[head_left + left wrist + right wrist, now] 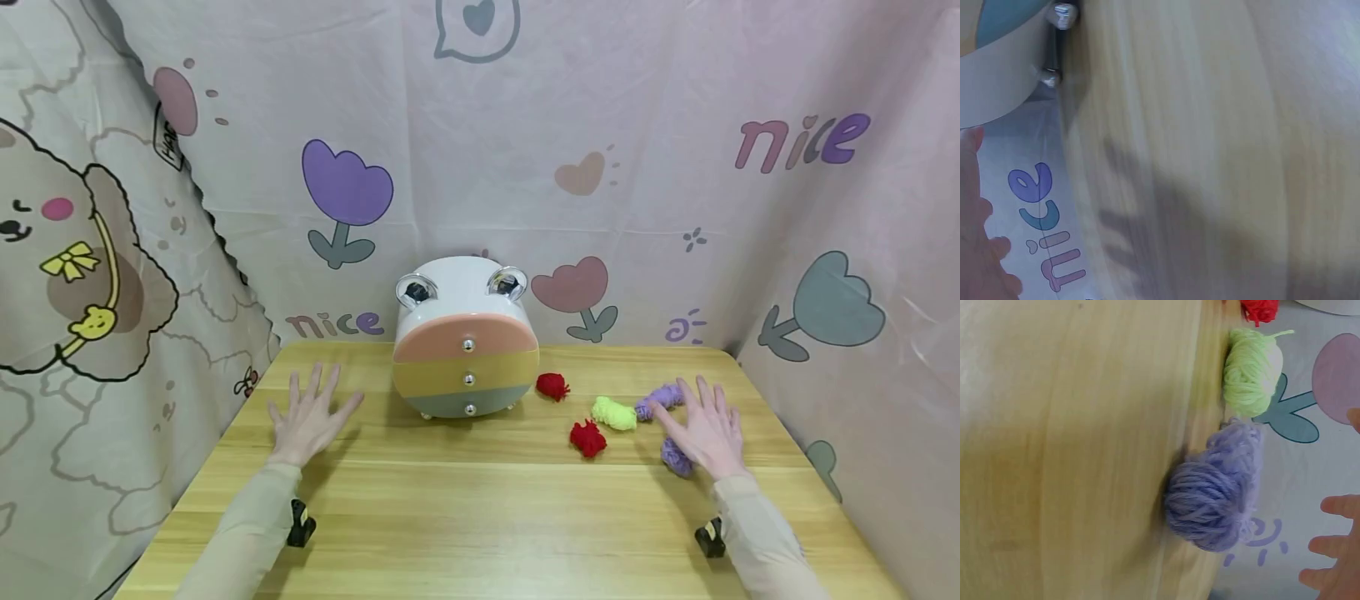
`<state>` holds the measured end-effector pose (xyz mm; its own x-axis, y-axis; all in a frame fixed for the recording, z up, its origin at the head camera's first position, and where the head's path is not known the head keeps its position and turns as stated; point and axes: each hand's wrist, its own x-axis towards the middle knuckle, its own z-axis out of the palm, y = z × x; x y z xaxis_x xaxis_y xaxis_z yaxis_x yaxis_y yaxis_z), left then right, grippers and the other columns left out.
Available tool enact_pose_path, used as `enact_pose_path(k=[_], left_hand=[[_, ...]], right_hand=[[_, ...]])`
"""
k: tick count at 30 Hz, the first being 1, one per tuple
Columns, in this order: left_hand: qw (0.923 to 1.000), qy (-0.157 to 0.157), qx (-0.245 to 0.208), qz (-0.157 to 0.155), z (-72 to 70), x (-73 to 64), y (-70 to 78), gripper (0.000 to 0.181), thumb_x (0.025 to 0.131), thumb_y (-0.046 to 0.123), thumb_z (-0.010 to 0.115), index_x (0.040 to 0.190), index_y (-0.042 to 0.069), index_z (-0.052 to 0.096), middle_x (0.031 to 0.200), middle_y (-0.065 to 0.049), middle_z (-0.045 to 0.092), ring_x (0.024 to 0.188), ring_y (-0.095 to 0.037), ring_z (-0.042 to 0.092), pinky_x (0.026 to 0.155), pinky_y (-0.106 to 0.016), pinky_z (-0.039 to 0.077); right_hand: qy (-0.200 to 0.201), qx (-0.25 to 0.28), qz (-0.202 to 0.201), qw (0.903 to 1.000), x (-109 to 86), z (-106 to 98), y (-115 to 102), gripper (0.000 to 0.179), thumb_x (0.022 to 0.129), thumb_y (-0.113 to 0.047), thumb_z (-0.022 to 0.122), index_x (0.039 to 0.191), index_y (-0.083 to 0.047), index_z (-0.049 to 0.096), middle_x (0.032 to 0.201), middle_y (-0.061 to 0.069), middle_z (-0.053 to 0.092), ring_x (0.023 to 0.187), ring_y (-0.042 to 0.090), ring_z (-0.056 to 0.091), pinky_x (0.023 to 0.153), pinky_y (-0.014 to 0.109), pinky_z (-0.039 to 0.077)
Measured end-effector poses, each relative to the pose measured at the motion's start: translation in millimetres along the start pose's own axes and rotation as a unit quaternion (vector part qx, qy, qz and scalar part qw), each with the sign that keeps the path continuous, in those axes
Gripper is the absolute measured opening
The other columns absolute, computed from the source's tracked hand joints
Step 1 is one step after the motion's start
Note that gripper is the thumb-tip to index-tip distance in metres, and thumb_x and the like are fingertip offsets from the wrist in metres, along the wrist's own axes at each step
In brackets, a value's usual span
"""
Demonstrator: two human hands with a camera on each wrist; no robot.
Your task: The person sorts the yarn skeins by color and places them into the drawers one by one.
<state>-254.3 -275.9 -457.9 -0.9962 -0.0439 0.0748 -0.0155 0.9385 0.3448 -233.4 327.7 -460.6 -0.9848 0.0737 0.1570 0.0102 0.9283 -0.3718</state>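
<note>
Soft shadows, pale glare on tabletop

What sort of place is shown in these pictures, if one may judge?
It looks like a screened-off tabletop corner, perhaps indoors for filming or play: patterned cloth hangs behind a wooden table, which bears a frog-like box and small yarn bundles.

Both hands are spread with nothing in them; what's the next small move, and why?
Probably lower the right hand towards the nearer purple yarn bundle: its fingers are spread and empty, and in the head view that bundle shows right beside its palm.
</note>
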Motion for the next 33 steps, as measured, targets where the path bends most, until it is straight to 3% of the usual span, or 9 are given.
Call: enact_pose_path(k=[4,9,15,24,33], left_hand=[[0.9995,-0.02,-0.022,-0.011,-4.8,0.7,3.5,0.087,0.098,0.073,0.027,0.163,0.022,0.0,0.169,-0.018,-0.007,0.15,-0.056,-0.014,0.105,-0.085,-0.015],[0.9972,-0.04,-0.061,-0.016,-13.9,2.3,11.5,0.087,0.098,0.074,0.024,0.163,0.021,-0.002,0.168,-0.021,-0.006,0.149,-0.06,-0.012,0.105,-0.088,-0.006],[0.9886,-0.061,-0.138,-0.012,-28.0,4.9,23.1,0.087,0.1,0.072,0.022,0.163,0.017,-0.003,0.168,-0.022,-0.006,0.147,-0.061,-0.012,0.109,-0.084,-0.002],[0.9562,-0.088,-0.279,-0.011,-44.9,8.7,42.6,0.088,0.098,0.074,0.022,0.161,0.021,-0.007,0.17,-0.013,-0.008,0.156,-0.046,-0.006,0.12,-0.073,-0.002],[0.9116,-0.1,-0.397,-0.038,-59.4,15.4,64.7,0.081,0.1,0.069,0.032,0.161,0.029,-0.003,0.17,0.001,-0.009,0.158,-0.036,-0.01,0.123,-0.068,-0.003]], right_hand=[[-0.008,0.013,0.004,0.9999,1.8,-4.2,-1.5,0.089,0.099,-0.068,0.037,0.161,-0.008,0.018,0.165,0.033,0.006,0.149,0.06,0.003,0.114,0.08,0.0],[-0.019,0.028,0.007,0.9994,5.0,-11.7,-7.2,0.088,0.099,-0.068,0.036,0.16,-0.007,0.018,0.164,0.034,0.008,0.149,0.06,0.005,0.114,0.079,0.003],[-0.038,0.051,0.001,0.998,11.9,-21.4,-17.5,0.09,0.1,-0.068,0.035,0.159,-0.002,0.019,0.162,0.037,0.008,0.146,0.062,0.011,0.115,0.078,0.008],[-0.056,0.086,-0.007,0.9948,19.0,-33.3,-36.9,0.092,0.099,-0.069,0.037,0.16,-0.003,0.017,0.164,0.034,0.011,0.149,0.058,0.013,0.114,0.079,0.013],[-0.077,0.119,-0.037,0.9892,25.9,-37.0,-56.6,0.09,0.1,-0.065,0.041,0.16,-0.002,0.018,0.165,0.03,0.016,0.15,0.054,0.018,0.115,0.076,0.017]])
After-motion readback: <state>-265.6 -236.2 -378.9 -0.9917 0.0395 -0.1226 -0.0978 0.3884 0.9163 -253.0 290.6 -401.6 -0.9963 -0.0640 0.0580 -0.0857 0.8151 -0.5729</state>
